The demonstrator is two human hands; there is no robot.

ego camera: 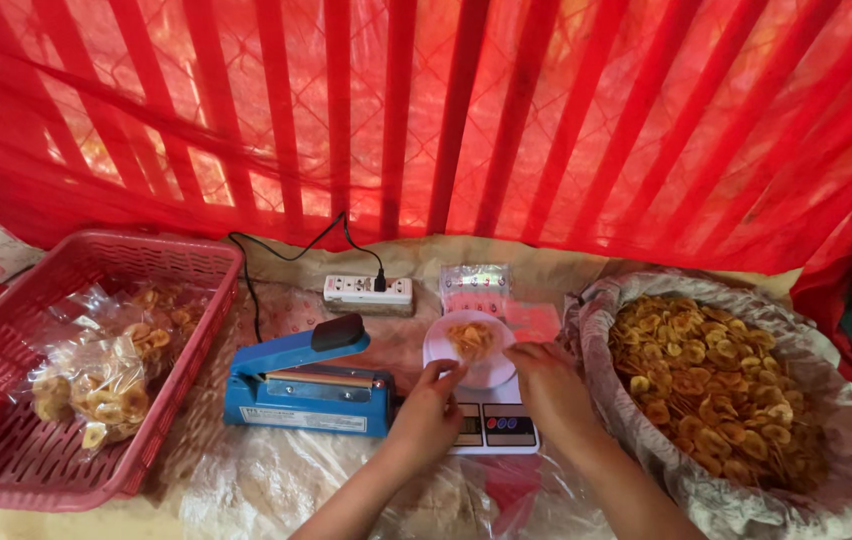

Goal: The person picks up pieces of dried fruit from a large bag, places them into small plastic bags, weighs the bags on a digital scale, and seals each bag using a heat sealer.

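A small white bowl (446,335) with a few yellow chips (472,338) stands on a white digital scale (496,425) in the middle. My left hand (428,410) touches the bowl's near rim with its fingertips. My right hand (546,385) rests at the bowl's right edge, fingers curled; whether it holds a chip I cannot tell. To the right a large plastic-lined basket (606,300) holds a heap of fried banana chips (711,385).
A blue heat sealer (301,385) sits left of the scale. A red plastic basket (96,260) at the far left holds sealed bags of chips (96,385). A white power strip (366,290) and empty clear bags (476,285) lie behind. Red cloth hangs at the back.
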